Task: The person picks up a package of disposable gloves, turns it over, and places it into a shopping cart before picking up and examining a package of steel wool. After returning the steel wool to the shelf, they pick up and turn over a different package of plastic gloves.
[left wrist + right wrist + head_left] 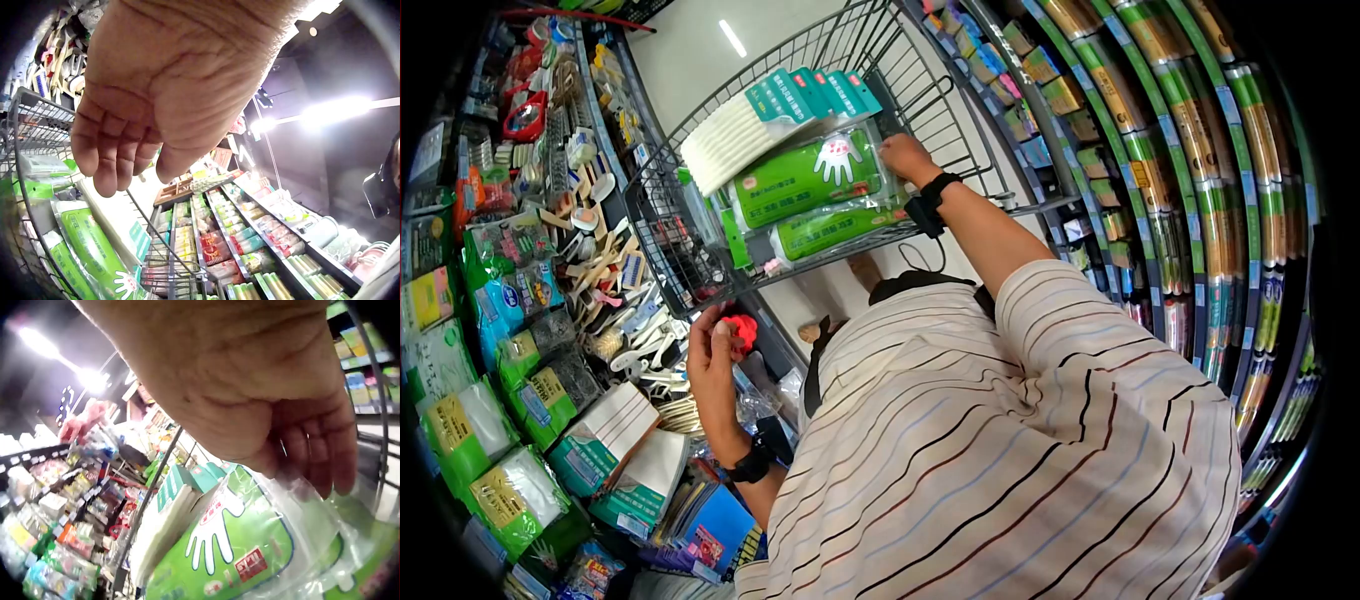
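Observation:
In the cart, the right hand (907, 160) (250, 381) is at the end of the upper green package (810, 175) (219, 550), which bears a white hand print. Its thumb and curled fingers pinch the clear plastic wrap (300, 506). A second green package (830, 232) lies beside it, nearer the body. White ribbed packs with teal headers (725, 135) (159, 519) lie on the far side. Outside the cart's near left corner, the left hand (715, 375) (169, 87) hangs with relaxed, slightly bent fingers, holding nothing.
The wire cart (662, 210) (44, 119) stands in front of the body. Brushes and utensils (615, 270) and packaged goods (530, 490) fill the left shelves. A red item (743, 333) is near the left hand. Shelves of rolls (1180, 180) line the right.

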{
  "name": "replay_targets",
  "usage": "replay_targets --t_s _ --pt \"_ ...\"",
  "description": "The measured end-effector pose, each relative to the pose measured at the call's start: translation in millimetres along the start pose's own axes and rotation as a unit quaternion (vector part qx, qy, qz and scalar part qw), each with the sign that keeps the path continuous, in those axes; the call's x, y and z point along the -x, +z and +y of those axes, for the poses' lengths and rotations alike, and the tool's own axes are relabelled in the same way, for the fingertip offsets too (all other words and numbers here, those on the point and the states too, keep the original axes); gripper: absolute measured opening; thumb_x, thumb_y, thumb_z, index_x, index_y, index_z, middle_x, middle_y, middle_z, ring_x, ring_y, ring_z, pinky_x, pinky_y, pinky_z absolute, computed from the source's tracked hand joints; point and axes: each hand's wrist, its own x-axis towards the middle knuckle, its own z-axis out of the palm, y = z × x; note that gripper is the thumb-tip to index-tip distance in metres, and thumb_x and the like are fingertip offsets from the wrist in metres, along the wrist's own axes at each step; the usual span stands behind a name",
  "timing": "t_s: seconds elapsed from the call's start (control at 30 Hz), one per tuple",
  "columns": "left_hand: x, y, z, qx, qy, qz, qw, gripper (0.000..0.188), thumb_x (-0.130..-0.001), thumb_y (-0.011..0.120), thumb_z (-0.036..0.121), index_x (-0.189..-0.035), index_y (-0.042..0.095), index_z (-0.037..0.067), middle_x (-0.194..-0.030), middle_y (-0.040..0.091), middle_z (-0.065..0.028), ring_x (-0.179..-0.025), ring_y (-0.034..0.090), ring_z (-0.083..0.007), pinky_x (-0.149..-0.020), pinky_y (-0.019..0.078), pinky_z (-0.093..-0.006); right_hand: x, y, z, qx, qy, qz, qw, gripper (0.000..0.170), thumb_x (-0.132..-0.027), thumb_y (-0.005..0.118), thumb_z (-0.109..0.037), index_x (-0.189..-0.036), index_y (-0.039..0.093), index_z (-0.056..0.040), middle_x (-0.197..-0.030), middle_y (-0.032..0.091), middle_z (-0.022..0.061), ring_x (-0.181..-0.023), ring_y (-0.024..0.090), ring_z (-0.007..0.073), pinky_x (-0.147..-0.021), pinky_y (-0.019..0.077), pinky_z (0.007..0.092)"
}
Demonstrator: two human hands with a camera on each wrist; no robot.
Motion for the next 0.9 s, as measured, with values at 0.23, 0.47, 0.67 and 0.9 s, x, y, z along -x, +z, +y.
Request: replay_targets --t_s 0.23,0.47,0.67,0.9 --pt "2 4 -1 0.009 0.008 0.001 1.000 0.033 -0.101 0.057 0.025 -0.127 0.058 0.003 -0.099 0.064 -0.0029 -0.081 0.058 -0.0071 -0.068 0.0466 -0.0217 41 -46 -41 0.004 0.006 -0.102 0.995 0.030 -0.086 0.055 -0.027 -0.087 0.069 -0.0004 -0.082 0.069 0.0169 -0.076 0.069 0.0288 -0.066 0.0569 0.0415" --pt "-9 22 -4 0.013 0.073 -0.042 0.996 0.068 -0.089 0.074 0.019 -0.145 0.041 0.000 -0.124 0.060 -0.0130 -0.106 0.059 -0.0204 -0.091 0.0487 -0.0325 109 -105 -106 -0.315 -0.086 -0.292 0.899 0.027 -0.093 0.056 -0.024 -0.098 0.066 0.0003 -0.084 0.066 0.0059 -0.075 0.068 0.0180 -0.071 0.0592 0.0334" --pt "-31 77 34 -0.170 0.336 0.014 0.926 0.085 -0.074 0.084 0.015 -0.146 0.041 0.000 -0.129 0.059 -0.0200 -0.110 0.058 -0.0334 -0.099 0.0456 -0.0379 177 -109 -199 -0.390 -0.172 -0.378 0.822 0.021 -0.095 0.057 -0.018 -0.092 0.065 0.0010 -0.088 0.068 0.0085 -0.079 0.070 0.0197 -0.078 0.0599 0.0352" --pt "-34 81 36 0.142 0.193 0.021 0.971 0.036 -0.090 0.071 0.013 -0.122 0.062 -0.001 -0.114 0.065 -0.0090 -0.100 0.058 -0.0162 -0.090 0.0464 -0.0329 212 -86 -266 -0.403 -0.279 -0.478 0.729 0.030 -0.101 0.051 -0.021 -0.108 0.063 0.0058 -0.097 0.070 0.0124 -0.091 0.071 0.0231 -0.083 0.0587 0.0343"
